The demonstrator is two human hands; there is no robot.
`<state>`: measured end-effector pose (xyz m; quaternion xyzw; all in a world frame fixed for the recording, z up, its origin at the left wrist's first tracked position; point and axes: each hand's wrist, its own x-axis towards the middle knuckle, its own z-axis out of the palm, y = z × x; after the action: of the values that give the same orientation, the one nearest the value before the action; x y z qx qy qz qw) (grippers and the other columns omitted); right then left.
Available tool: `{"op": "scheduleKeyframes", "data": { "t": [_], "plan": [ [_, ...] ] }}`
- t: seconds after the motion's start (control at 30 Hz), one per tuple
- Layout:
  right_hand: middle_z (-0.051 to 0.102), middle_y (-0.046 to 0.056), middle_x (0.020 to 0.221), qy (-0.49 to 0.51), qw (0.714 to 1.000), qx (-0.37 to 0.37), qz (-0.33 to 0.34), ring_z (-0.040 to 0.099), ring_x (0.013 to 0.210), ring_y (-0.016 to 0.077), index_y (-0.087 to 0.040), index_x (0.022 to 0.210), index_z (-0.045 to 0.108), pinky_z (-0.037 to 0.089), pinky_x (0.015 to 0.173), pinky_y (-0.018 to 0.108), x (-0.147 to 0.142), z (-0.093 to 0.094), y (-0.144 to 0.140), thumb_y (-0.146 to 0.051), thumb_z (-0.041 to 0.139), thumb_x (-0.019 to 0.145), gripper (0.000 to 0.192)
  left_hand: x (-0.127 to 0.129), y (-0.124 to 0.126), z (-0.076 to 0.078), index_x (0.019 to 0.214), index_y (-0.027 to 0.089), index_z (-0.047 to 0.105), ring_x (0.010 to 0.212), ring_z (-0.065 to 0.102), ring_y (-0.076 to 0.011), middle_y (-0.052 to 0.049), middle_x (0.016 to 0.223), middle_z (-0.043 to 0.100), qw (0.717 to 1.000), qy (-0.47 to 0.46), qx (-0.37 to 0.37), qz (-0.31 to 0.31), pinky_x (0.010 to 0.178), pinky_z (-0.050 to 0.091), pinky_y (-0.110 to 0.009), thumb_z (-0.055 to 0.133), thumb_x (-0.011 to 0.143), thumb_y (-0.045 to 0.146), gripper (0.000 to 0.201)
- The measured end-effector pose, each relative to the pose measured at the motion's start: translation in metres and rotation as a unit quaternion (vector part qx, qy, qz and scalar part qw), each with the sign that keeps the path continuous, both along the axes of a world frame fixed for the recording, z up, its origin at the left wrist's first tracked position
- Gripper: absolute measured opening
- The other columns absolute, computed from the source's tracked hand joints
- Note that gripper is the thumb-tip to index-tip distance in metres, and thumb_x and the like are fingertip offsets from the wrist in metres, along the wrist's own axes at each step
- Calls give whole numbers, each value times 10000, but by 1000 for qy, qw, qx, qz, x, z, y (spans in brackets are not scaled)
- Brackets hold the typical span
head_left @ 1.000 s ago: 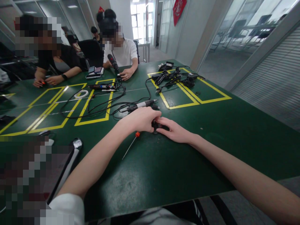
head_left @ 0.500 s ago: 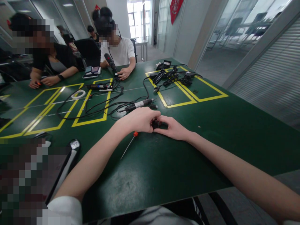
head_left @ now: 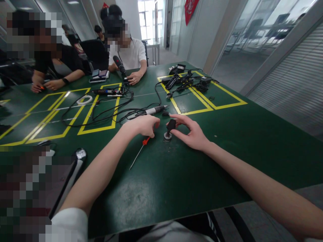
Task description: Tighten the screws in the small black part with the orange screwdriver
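Observation:
My right hand [head_left: 193,132] pinches a small black part [head_left: 171,124] between thumb and fingertips. Below the black part is a round metal base [head_left: 167,136], standing upright on or just above the table; I cannot tell whether they are one piece. My left hand [head_left: 145,126] is to the left of it, apart from the part, its fingers curled but thumb and index finger separated. Just under that hand lies a screwdriver [head_left: 145,142] with a red handle and thin shaft; the handle's upper end is partly hidden. Behind the hands is a grey electric screwdriver [head_left: 153,110] with a cable.
Black cables and tools [head_left: 181,80] are heaped at the back right, near yellow tape outlines [head_left: 196,111]. A white tape ring [head_left: 84,100] lies at the left. Two co-workers sit across the green table [head_left: 191,181]. A black-and-white object [head_left: 80,155] is at the near left.
My left hand has come off the black part and moved left, above the screwdriver handle. My right hand keeps the part, and its metal base now shows.

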<state>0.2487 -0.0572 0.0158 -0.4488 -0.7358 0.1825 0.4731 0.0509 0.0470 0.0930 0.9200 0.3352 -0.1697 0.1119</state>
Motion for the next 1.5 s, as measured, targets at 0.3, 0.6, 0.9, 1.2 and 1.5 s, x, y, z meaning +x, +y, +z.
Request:
{"op": "scheduleKeyframes", "data": {
  "t": [0.3, 0.6, 0.9, 1.2, 1.5],
  "plan": [
    [686, 38, 845, -32, 998, -35, -49, 624, 734, 195, -213, 1094, 683, 532, 686, 331, 20, 9, 3, -345, 627, 916, 229, -1, 1, -2, 1132, 216, 695, 827, 674, -196, -40, 1036, 743, 999, -28, -5, -16, 637, 429, -261, 750, 733, 255, 404],
    [444, -92, 586, -85, 964, -233, 93, 419, 535, 127, -201, 1080, 579, 333, 536, 252, 21, 13, 3, -308, 589, 881, 226, 9, -2, -14, 1074, 182, 752, 842, 667, -168, -21, 977, 741, 982, -138, -93, -94, 686, 439, -232, 797, 778, 374, 355],
    [522, -71, 609, -73, 953, -275, 106, 437, 536, 117, -227, 869, 498, 343, 558, 256, 15, 10, 3, -343, 560, 920, 141, 10, -1, -18, 1009, 166, 754, 747, 644, -152, -31, 908, 749, 987, -127, -61, -82, 611, 388, -236, 737, 840, 361, 259],
    [589, -13, 683, -146, 971, -178, 64, 493, 600, 134, -185, 960, 690, 334, 605, 272, 10, 3, 5, -387, 571, 969, 234, 5, 12, -21, 1121, 212, 760, 873, 673, -196, -41, 1011, 759, 994, -97, 37, -45, 653, 404, -258, 735, 812, 295, 320],
    [582, -19, 637, -172, 968, -184, 15, 477, 559, 136, -174, 939, 713, 308, 585, 276, 8, 3, 3, -425, 584, 956, 282, 6, 20, -43, 889, 198, 744, 760, 650, -183, -32, 863, 760, 988, -142, 63, 9, 622, 362, -277, 620, 872, 272, 145]
  ]
}}
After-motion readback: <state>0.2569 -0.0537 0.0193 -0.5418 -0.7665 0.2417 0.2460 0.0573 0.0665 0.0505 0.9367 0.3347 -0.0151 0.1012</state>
